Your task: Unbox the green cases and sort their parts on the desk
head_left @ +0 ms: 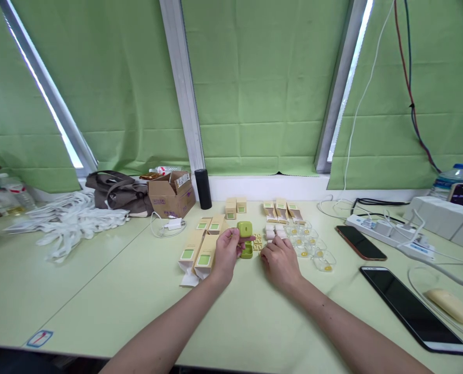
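Between the thumb and fingers of my left hand [226, 252] is a small green square case [245, 229]. Just beneath it shows an open green square part [247, 251]; whether the two are joined I cannot tell. My right hand [281, 261] rests low over the table with its fingers curled together, and their tips are hidden. Beside those fingers lie several small yellow square pieces [257, 240] in rows. Pale pink blocks [270, 232] sit just behind my right hand. Clear plastic shells [311, 241] with yellow spots spread out to its right.
Beige cartons [204, 254] lie left of my left hand, with more open cartons [281, 210] at the back. Two phones [410, 306] [359, 242] and a power strip [389, 234] occupy the right. A cardboard box [172, 195], black cylinder [203, 189] and white straps [79, 221] stand farther left.
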`<state>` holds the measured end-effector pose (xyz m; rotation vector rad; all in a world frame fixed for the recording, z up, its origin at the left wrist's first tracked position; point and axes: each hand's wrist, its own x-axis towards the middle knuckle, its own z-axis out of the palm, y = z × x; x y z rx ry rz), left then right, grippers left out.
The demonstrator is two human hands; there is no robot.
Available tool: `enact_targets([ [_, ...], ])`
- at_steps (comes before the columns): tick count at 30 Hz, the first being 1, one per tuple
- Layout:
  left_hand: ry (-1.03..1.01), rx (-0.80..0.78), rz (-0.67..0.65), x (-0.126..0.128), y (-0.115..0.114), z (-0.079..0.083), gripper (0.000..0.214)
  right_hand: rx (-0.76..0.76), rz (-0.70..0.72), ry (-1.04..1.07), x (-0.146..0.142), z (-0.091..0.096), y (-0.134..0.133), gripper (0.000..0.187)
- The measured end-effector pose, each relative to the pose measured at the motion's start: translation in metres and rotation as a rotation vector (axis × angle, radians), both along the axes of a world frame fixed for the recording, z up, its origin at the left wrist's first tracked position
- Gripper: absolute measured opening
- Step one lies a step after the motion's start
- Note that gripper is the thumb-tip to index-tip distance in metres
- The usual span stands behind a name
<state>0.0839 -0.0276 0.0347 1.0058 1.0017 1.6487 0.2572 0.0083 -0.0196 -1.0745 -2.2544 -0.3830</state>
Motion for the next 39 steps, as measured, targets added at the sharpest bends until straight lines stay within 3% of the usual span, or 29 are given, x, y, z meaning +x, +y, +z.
enact_targets([
  [11,-0.207,-0.074,-0.119,-0.002,0.001,-0.003,0.046,0.004,-0.036,-0.027,-0.001,-0.002,0.0,0.011],
  [17,-0.139,-0.097,-0.107,-0.008,0.003,0.004,0.045,0.009,-0.016,0.094,0.005,0.009,-0.004,0.006],
  [21,0.128,-0.069,-0.106,-0.015,0.003,0.018,0.043,0.029,-0.04,0.181,0.019,0.02,-0.002,0.004],
  [24,0.516,0.055,-0.057,-0.022,-0.004,0.026,0.032,0.026,-0.069,0.213,0.028,0.025,0.0,0.005],
  [27,1.024,0.239,0.036,-0.029,-0.017,0.023,0.021,0.016,-0.077,0.223,0.029,0.027,0.0,0.008],
  [30,1.404,0.399,0.085,-0.033,-0.028,0.012,0.024,0.013,-0.055,0.212,0.025,0.026,-0.002,0.011],
  [35,1.645,0.579,0.028,-0.034,-0.032,-0.002,0.03,-0.001,-0.015,0.194,0.021,0.022,-0.004,0.015],
  [39,1.754,0.542,-0.009,-0.031,-0.031,-0.007,0.032,-0.022,-0.007,0.163,0.021,0.02,-0.003,0.015],
])
